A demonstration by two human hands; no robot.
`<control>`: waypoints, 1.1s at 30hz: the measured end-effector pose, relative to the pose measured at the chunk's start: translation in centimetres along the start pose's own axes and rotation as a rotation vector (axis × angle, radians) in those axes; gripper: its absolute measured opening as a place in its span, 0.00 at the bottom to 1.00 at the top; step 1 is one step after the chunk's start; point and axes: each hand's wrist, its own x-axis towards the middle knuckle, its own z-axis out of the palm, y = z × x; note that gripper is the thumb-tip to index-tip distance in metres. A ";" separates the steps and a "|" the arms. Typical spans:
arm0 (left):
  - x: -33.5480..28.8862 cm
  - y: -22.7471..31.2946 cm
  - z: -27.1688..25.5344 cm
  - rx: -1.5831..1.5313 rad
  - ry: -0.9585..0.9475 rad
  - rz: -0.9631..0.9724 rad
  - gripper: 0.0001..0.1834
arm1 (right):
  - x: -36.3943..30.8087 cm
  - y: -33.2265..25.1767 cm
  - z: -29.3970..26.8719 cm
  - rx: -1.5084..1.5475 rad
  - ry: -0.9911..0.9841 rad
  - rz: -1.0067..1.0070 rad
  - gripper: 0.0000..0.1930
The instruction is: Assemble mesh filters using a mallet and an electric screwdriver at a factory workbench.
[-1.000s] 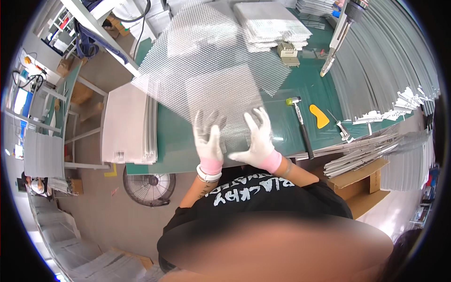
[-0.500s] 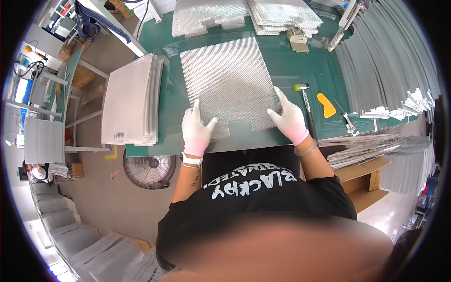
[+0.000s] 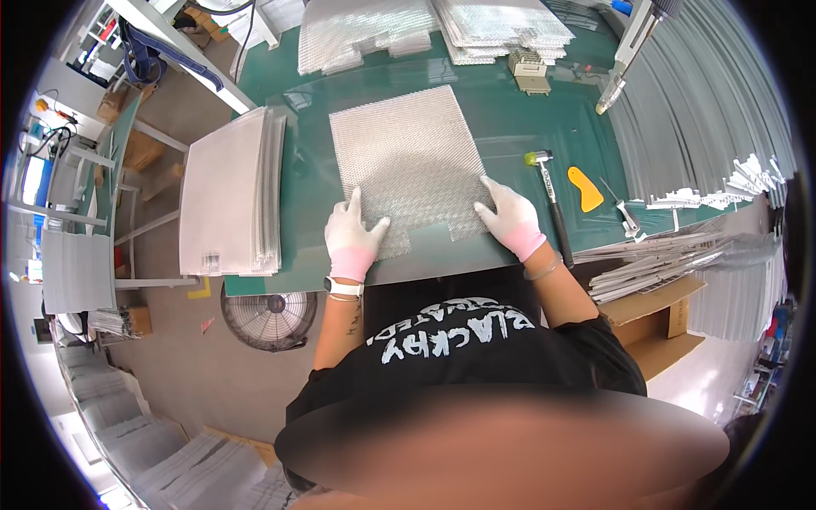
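Note:
A silvery mesh sheet (image 3: 408, 144) with a notch in its near edge lies at a slight slant over the green tabletop in front of me. My left hand (image 3: 351, 234), in a white glove with a pink cuff, grips its near left edge, index finger along the side and thumb toward the notch. On the opposite edge, my right hand (image 3: 512, 217), gloved alike, holds the sheet with thumb and index finger apart. The other fingers of both hands are partly hidden.
A stack of mesh sheets (image 3: 228, 195) stands left; more piles (image 3: 365, 34) lie at the far edge. Right of my hand are a hammer (image 3: 551, 200), a yellow scraper (image 3: 585, 189) and a thin-bladed tool (image 3: 625, 217). Many grey strips (image 3: 697, 119) fill the right side. A fan (image 3: 270, 319) is on the floor.
The mesh sheet looks slightly smaller and lower, nearer the tabletop, and has come a little toward me. My hands stay on its edges, somewhat closer together. The whole view has shifted slightly.

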 end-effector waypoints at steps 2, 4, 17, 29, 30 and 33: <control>0.3 0.2 -0.3 -0.020 -0.024 -0.016 0.45 | 0.4 -0.3 -0.5 -0.048 -0.107 0.034 0.26; 0.5 1.0 -1.5 -0.126 -0.116 -0.177 0.44 | 1.3 -0.6 -1.7 -0.086 -0.203 0.033 0.25; -2.6 1.8 -3.5 0.204 -0.229 0.253 0.41 | 22.3 13.9 -3.6 -0.442 0.174 0.764 0.40; -17.0 1.1 5.5 -1.802 -0.469 -0.730 0.22 | 0.0 -3.5 -6.9 0.925 -0.226 0.048 0.14; -15.9 1.9 5.5 -1.873 -0.402 -0.810 0.22 | -4.0 -2.7 -5.1 0.796 -0.369 -0.027 0.13; -15.6 0.8 8.6 -1.817 -0.343 -0.433 0.20 | -13.2 -4.3 1.8 1.240 -0.673 0.472 0.15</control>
